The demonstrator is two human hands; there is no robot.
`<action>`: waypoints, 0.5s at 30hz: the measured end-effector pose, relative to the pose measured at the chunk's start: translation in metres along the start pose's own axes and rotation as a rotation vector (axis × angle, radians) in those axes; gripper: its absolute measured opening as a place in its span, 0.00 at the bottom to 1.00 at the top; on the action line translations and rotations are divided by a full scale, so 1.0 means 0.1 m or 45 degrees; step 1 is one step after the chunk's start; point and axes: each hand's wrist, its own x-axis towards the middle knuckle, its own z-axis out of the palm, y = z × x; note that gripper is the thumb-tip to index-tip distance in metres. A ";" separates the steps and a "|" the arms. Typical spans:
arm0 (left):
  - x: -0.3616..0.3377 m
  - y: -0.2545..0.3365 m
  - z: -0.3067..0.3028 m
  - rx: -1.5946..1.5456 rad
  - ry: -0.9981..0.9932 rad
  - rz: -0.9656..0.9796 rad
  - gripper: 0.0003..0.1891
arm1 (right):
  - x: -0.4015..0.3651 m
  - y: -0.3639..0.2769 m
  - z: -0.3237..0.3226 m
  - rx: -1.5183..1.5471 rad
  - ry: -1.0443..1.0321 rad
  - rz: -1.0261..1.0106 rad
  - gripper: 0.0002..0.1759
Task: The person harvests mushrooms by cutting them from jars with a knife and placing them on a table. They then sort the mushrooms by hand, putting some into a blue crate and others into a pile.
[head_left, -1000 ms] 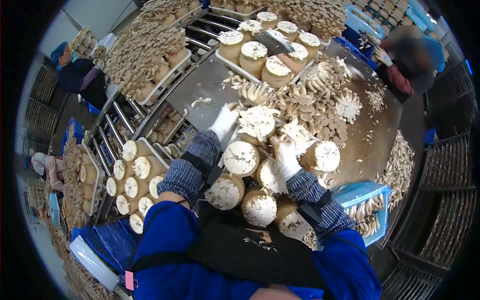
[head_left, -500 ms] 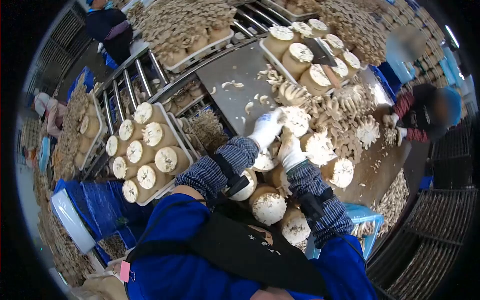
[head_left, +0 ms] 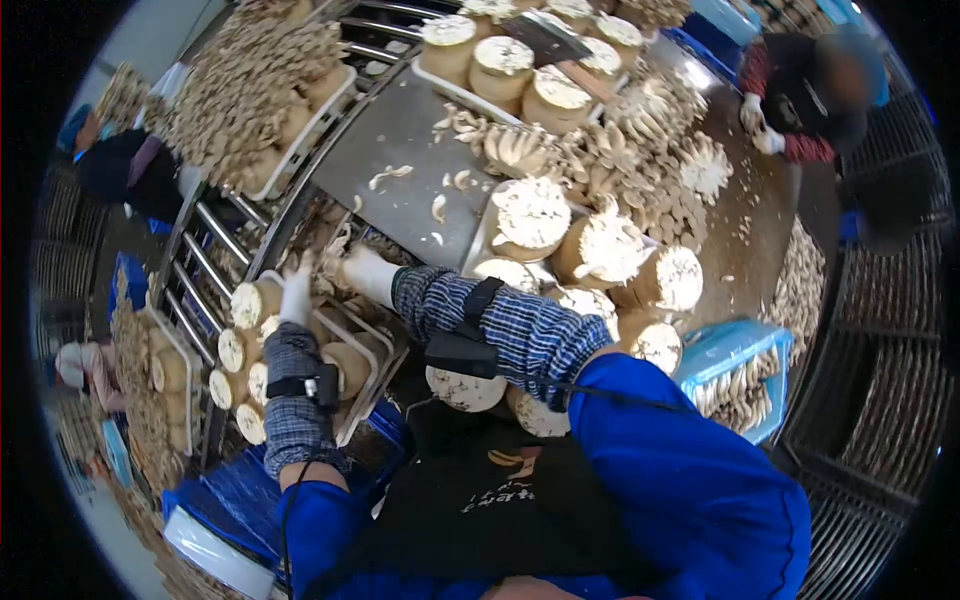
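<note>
My left hand (head_left: 297,288), in a white glove, is over the back edge of the left crate of cut mushroom blocks (head_left: 243,305). Just to its right, my right hand (head_left: 366,273), also white-gloved, reaches across to the left. Loose brown mushrooms (head_left: 330,258) show between and behind the two hands. The fingers of both are blurred, and whether they grip any mushrooms is unclear. On the metal table (head_left: 400,140), a trimmed block (head_left: 532,215) stands upright on a tray, with other blocks (head_left: 610,247) beside it.
A cleaver (head_left: 548,42) lies on blocks in the back crate (head_left: 440,85). Mushroom clusters (head_left: 640,180) are heaped on the table. A blue basket (head_left: 740,350) holds mushrooms at the right. Metal rollers (head_left: 220,235) run at the left. A co-worker (head_left: 800,100) works at the upper right.
Both my hands have moved left, away from the mushroom blocks on the table, to beside the left crate. The camera view has turned and shifted.
</note>
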 end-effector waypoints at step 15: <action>-1.47 1.50 0.96 -0.002 -0.085 0.166 0.23 | -2.98 -0.08 -2.70 -1.669 0.573 -0.450 0.19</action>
